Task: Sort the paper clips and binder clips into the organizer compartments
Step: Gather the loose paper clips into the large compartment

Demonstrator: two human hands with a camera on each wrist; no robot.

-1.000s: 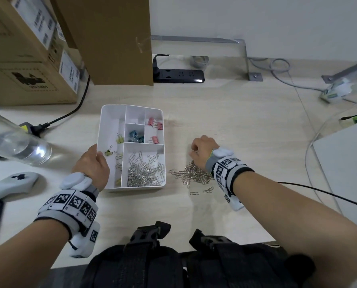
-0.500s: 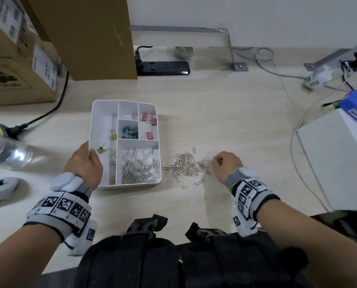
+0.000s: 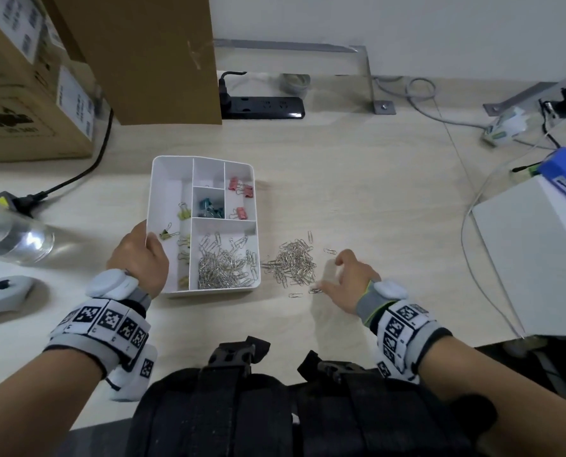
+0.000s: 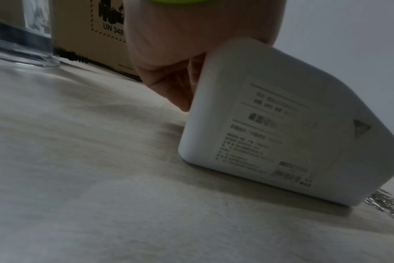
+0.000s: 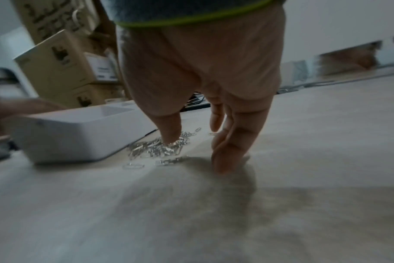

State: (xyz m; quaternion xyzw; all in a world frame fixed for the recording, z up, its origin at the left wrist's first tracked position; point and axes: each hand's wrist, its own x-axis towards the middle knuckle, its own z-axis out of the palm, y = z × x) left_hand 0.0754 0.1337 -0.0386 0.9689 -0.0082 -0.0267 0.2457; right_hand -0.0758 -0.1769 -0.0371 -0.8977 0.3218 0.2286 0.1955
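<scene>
A white organizer [image 3: 158,186] lies on the desk, tipped up on its left side; its underside [image 4: 270,128] shows in the left wrist view. My left hand [image 3: 140,255] grips its left rim. Silver paper clips [image 3: 224,265] fill the big front compartment. Pink binder clips [image 3: 240,189], teal ones [image 3: 210,207] and yellow ones [image 3: 183,214] sit in other compartments. A loose pile of paper clips [image 3: 294,263] lies just right of the organizer. My right hand [image 3: 337,278] hovers over the pile's right edge, fingers [image 5: 225,147] spread and pointing down at the desk, holding nothing.
Cardboard boxes [image 3: 28,94] stand at the back left, a black power strip [image 3: 263,107] behind the organizer. A clear bottle [image 3: 8,239] and a grey device [image 3: 1,291] lie at the left. A white box [image 3: 538,258] and cables [image 3: 472,225] sit at the right.
My right hand swept from above the pile round to its right side and opened from a loose fist to spread fingers. The left hand kept its hold on the organizer.
</scene>
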